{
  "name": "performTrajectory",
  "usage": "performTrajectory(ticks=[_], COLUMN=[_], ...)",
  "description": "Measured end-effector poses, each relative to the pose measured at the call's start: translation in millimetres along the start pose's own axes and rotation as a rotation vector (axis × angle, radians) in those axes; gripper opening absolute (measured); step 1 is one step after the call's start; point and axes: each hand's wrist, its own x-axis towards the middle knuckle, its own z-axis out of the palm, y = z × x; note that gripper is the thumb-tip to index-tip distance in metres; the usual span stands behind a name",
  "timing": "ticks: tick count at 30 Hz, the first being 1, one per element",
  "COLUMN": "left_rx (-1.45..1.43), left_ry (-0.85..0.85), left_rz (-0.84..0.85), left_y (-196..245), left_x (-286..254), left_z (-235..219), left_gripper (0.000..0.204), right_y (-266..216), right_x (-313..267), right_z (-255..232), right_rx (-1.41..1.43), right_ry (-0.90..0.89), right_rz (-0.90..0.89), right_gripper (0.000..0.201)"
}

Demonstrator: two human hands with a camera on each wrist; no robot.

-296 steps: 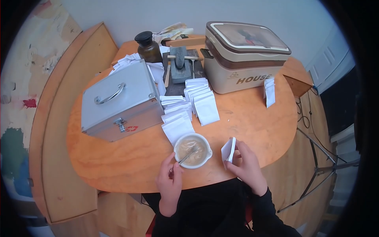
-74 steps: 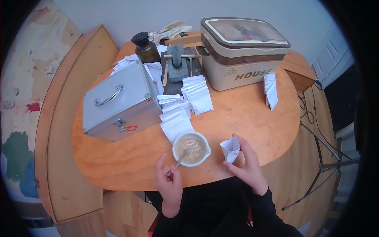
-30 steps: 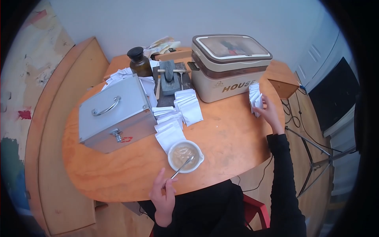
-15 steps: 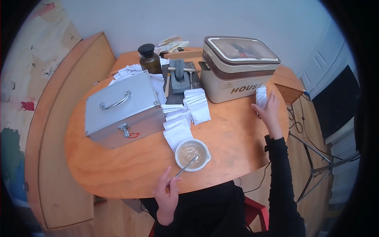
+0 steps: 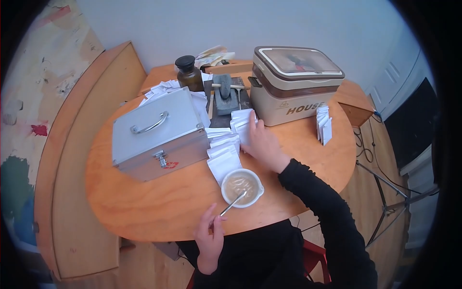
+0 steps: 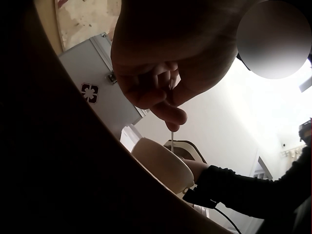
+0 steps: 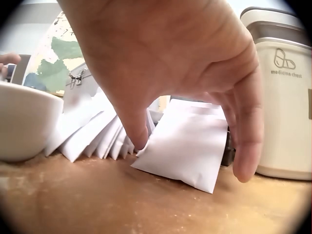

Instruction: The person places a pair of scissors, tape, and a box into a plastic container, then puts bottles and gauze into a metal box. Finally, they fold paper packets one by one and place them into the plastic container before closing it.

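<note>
My left hand (image 5: 210, 245) pinches the metal spoon (image 5: 232, 204), whose far end rests in the pale mixture of the white bowl (image 5: 254, 199); in the left wrist view, the fingers of that hand (image 6: 156, 78) curl around the handle above the bowl (image 6: 161, 165). Over the middle stack of white paper packets (image 5: 238, 126) is my right hand (image 5: 267, 147). Seen from the right wrist, this hand (image 7: 175, 53) spans the front packet (image 7: 185, 144), thumb at its left edge and fingers apart on the right. A row of fanned packets (image 5: 224, 164) lies beside the bowl.
A silver case (image 5: 159, 127) stands left, a brown bottle (image 5: 190, 79) behind it. Grey stone tools (image 5: 226, 101) lie behind the packets. The HOUSE box (image 5: 288, 98) is at the back right, with more packets (image 5: 325, 130) standing near its front corner.
My right hand has let go of the folded packet it held earlier and moved left from the packets near the HOUSE box to the middle stack. My left hand still holds the spoon.
</note>
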Motion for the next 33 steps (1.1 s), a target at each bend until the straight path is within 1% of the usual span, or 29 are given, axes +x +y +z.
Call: performTrajectory(ticks=[2, 5, 8, 11, 14, 17, 21, 25, 31, 33], left_rx=[0.006, 0.017, 0.007, -0.004, 0.028, 0.019, 0.033, 0.025, 0.004, -0.002], left_ry=[0.002, 0.006, 0.046, 0.041, 0.036, 0.036, 0.034, 0.022, 0.046, 0.062], left_rz=[0.016, -0.008, -0.007, -0.030, -0.042, -0.072, -0.084, -0.094, -0.124, -0.133], left_y=[-1, 2, -1, -1, -2, 0, 2, 8, 12, 13], left_x=[0, 1, 4, 6, 8, 9, 12, 14, 14, 14], left_z=[-1, -1, 4, 8, 12, 18, 24, 28, 32, 32], left_gripper=[0.031, 0.031, 0.031, 0.031, 0.031, 0.031, 0.030, 0.029, 0.029, 0.029], right_y=[5, 13, 25, 38, 45, 39, 39, 35, 37, 37], right_x=[4, -4, -24, -55, -93, -124, -152, -161, -164, -164], right_z=[4, -3, -20, -37, -49, -64, -55, -44, -36, -36], right_rx=[0.040, 0.117, 0.227, 0.299, 0.340, 0.472, 0.549, 0.653, 0.730, 0.728], right_ry=[-0.012, -0.064, 0.007, 0.002, -0.056, -0.172, -0.123, -0.039, -0.039, -0.044], right_rz=[0.052, 0.068, 0.026, -0.027, -0.052, 0.026, -0.062, -0.081, -0.062, -0.064], right_gripper=[0.103, 0.102, 0.101, 0.097, 0.091, 0.087, 0.084, 0.077, 0.067, 0.067])
